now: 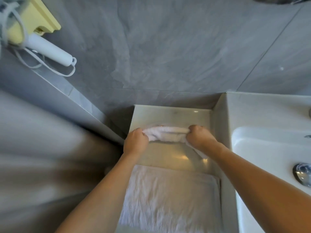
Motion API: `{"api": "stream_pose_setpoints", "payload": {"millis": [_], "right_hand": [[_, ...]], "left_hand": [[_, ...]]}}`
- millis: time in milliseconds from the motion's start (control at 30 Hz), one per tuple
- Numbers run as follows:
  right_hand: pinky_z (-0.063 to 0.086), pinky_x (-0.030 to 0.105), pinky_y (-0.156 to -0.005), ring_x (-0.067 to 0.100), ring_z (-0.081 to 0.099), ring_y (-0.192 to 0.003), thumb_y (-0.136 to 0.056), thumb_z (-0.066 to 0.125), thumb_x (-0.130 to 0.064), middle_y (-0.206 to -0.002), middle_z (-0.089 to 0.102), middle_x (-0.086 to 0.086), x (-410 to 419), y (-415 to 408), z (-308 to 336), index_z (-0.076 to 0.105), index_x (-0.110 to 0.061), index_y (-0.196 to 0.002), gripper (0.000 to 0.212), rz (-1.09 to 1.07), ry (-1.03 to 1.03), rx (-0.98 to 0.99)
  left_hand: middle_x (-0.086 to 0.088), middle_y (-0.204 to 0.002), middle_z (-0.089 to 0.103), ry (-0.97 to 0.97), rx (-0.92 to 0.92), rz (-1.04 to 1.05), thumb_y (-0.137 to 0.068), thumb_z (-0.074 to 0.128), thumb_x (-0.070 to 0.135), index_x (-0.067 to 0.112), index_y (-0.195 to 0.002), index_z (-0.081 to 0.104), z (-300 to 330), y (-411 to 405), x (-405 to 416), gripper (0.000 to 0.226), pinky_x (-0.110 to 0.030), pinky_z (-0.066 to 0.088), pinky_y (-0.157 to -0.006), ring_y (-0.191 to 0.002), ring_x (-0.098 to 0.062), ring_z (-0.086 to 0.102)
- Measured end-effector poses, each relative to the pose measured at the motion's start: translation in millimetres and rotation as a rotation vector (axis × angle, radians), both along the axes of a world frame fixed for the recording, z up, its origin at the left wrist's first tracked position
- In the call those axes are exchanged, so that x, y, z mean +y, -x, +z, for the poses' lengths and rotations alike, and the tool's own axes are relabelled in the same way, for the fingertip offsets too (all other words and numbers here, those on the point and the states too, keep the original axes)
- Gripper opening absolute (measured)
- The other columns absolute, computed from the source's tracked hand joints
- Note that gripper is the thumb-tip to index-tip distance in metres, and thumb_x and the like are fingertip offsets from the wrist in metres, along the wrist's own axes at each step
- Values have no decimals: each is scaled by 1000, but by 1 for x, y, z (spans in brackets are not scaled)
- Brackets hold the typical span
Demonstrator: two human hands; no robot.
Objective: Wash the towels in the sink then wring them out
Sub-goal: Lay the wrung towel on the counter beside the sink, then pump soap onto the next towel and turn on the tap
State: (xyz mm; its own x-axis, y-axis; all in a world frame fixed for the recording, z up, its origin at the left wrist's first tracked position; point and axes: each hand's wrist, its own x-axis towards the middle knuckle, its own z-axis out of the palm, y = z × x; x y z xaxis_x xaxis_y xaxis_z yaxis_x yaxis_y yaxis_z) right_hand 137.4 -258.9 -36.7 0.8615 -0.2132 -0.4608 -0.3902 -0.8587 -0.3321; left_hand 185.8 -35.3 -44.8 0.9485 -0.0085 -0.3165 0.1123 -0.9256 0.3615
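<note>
A small white towel [165,134], rolled into a thick band, hangs between my two hands above a pale counter shelf [170,115]. My left hand [135,143] grips its left end with curled fingers. My right hand [200,136] grips its right end, and a loose tail of cloth trails down under that wrist. A larger white towel [166,197] lies flat on the shelf nearer to me, between my forearms. The white sink [262,148] stands to the right of the shelf, with its chrome drain [303,174] at the frame's edge.
A grey tiled wall [168,47] rises behind the shelf. At the upper left a white hair dryer [50,51] with a looped cord hangs from a yellow holder [33,19]. A grey ledge [67,91] runs diagonally on the left.
</note>
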Motion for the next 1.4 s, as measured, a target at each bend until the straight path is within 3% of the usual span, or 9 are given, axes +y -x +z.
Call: {"api": "stream_pose_setpoints", "payload": {"millis": [100,267,467,700,800,867,933,1133,1400], "right_hand": [[42,32,-78,36,59,-102,-89,49,-21,-113,62,16,0,21,33,57,-12,-106,21,43,-152,47],[45,32,-72,25,57,-86,-85,59,-28,-103,64,5,-19,84,98,56,-19,-110,26,105,-115,-107],[41,34,-67,26,56,-86,-85,53,-20,-93,56,-5,-98,167,160,51,-26,-95,12,5,51,-456],[49,41,-60,33,54,-81,-77,65,-1,-93,57,7,-227,274,156,59,-12,-98,25,-71,441,-734],[47,42,-86,33,55,-103,-78,60,-5,-114,55,7,-265,317,111,58,-16,-115,39,-37,584,-343],[37,41,-105,28,48,-123,-85,47,-18,-134,49,5,-280,340,80,53,-21,-129,45,67,434,179],[39,42,-108,28,50,-124,-87,38,-28,-137,53,7,-295,352,65,61,-20,-126,46,113,182,355],[41,32,-96,32,57,-116,-97,56,-18,-127,62,11,-368,318,117,68,-4,-117,27,-317,-170,-111],[44,36,-76,24,52,-82,-98,50,-38,-93,56,12,-447,247,177,62,-8,-93,32,-817,-640,-450]], "left_hand": [[-22,-109,63,334,221,290,-94,42,11,0,-106,62,41,20,2,26,-35,41,-73,-97,-39,59],[-6,-81,44,393,290,89,-80,55,15,12,-81,47,125,68,12,9,-33,31,-63,-71,-22,42],[6,-61,43,403,-195,-146,-77,54,18,20,-71,39,183,122,-63,16,-35,30,-55,-61,-21,37],[-6,-82,57,178,-870,-569,-76,56,13,12,-88,58,153,199,-197,13,-36,34,-62,-71,-30,52],[-7,-109,56,-130,-447,-808,-81,53,14,17,-114,59,104,241,-241,34,-41,41,-82,-99,-33,57],[-8,-129,50,-331,3,-922,-88,45,15,24,-133,53,79,264,-261,46,-41,35,-102,-121,-33,50],[-7,-136,49,-319,176,-846,-94,40,21,25,-134,55,78,276,-280,43,-38,38,-102,-120,-32,51],[1,-109,64,-120,163,-703,-95,36,32,24,-107,62,170,284,-371,30,-38,51,-86,-98,-23,61],[-6,-70,48,586,58,-333,-97,44,33,14,-72,45,226,225,-530,31,-34,40,-62,-68,-24,46]]}}
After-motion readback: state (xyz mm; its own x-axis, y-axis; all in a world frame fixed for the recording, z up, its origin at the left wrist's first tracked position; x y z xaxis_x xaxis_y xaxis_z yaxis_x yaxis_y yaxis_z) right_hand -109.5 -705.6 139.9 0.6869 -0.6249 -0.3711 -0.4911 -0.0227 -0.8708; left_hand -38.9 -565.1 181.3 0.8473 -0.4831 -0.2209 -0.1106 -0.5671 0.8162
